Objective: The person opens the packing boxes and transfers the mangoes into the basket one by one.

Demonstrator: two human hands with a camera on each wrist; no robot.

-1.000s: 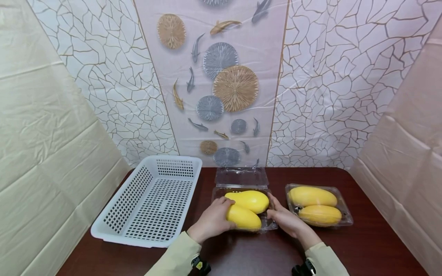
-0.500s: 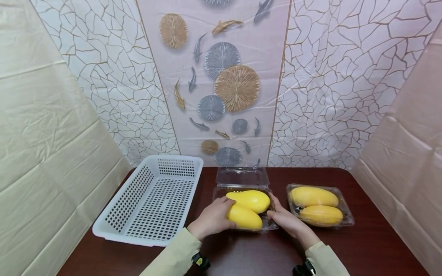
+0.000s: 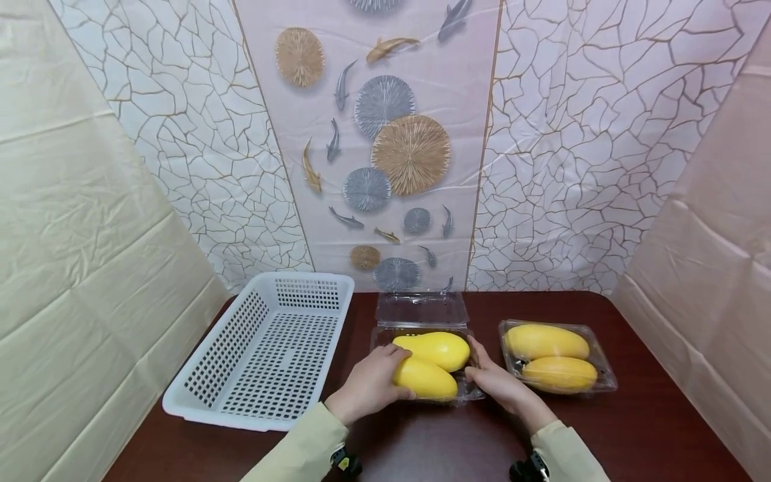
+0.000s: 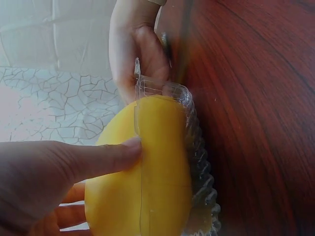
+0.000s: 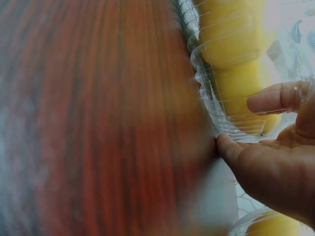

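Two yellow mangoes lie one behind the other in an open clear plastic clamshell box, whose front rim (image 3: 472, 395) shows near my right hand. My left hand (image 3: 375, 378) grips the left end of the near mango (image 3: 429, 380); its thumb (image 4: 110, 160) presses the front and its fingers reach behind. The far mango (image 3: 442, 349) sits just beyond that hand's fingertips. At the box's right end, my right hand (image 3: 504, 387) holds the plastic wall, thumb (image 5: 273, 98) on one side and a fingertip low at the corner. The hinged lid (image 3: 421, 308) is folded back, away from me.
A white perforated basket (image 3: 280, 355) stands to the left on the dark red table (image 3: 446, 445). On the right lies a second clear box, its corner (image 3: 608, 385) near the table's right side, with two more yellow mangoes (image 3: 557, 373). A patterned cloth wall (image 3: 415, 154) rises behind.
The view shifts very slightly. Both hands, the mangoes and the box stay in place.
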